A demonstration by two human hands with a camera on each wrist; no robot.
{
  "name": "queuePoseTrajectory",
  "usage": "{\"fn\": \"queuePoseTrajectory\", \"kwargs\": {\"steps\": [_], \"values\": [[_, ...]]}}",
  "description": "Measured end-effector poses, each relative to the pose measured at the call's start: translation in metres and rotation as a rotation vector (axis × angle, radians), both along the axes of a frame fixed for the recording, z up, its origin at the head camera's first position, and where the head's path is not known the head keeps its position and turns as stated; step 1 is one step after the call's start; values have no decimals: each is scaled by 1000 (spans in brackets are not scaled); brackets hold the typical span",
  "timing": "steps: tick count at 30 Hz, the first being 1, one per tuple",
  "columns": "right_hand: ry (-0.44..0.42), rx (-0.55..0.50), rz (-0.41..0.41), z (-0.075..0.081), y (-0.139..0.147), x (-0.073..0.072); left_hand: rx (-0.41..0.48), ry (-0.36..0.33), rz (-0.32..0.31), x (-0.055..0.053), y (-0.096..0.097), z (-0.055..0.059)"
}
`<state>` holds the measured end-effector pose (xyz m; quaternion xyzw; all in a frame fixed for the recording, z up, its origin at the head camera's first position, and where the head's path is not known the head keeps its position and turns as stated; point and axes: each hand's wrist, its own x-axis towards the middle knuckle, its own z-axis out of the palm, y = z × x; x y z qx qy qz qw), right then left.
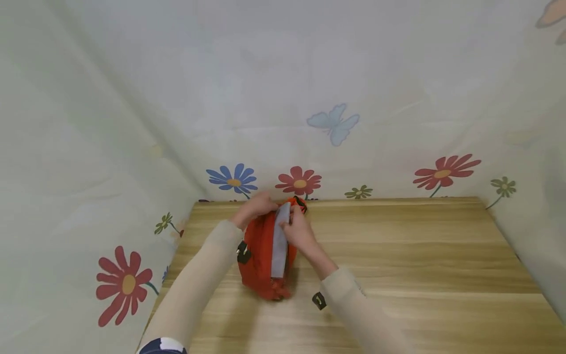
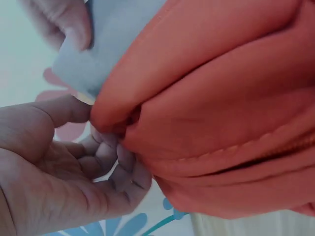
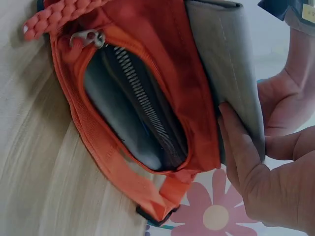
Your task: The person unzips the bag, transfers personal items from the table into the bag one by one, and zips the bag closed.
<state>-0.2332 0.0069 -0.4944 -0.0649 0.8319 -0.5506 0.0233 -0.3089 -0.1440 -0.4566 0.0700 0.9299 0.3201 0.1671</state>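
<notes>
An orange-red waist bag stands on the table beneath both hands. My left hand pinches the fabric edge at its far end, thumb against curled fingers in the left wrist view. A flat grey folded piece, fabric-like, lies lengthwise along the bag's opening. Its far end is pinched between the thumb and fingers of my right hand. In the right wrist view, an unzipped pocket gapes on the bag's side, with a dark zipper inside. A braided orange pull hangs near the metal zipper slider.
A black buckle hangs at the bag's left side, and another black buckle lies on the wood-grain table to the right. Behind the table's far edge rises a pale wall covering printed with flowers and a butterfly.
</notes>
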Motion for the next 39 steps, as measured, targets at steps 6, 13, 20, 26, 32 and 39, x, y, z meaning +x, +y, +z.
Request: {"fn": "queuePoseTrajectory", "kwargs": {"steps": [6,13,20,26,32,39], "values": [[22,130,26,-5,-1,11,152,-87,40,13,3,9],[-247,-243,130,-16,7,11,110,0,2,26,19,16],[-389,-535,153,-24,4,15,-356,75,-107,37,32,17],[-408,-563,162,-23,5,14,-301,80,-80,36,30,20],[-395,-415,275,-24,1,15,22,32,25,45,25,18],[-492,-739,195,-41,0,14,42,159,-100,71,24,7]]}}
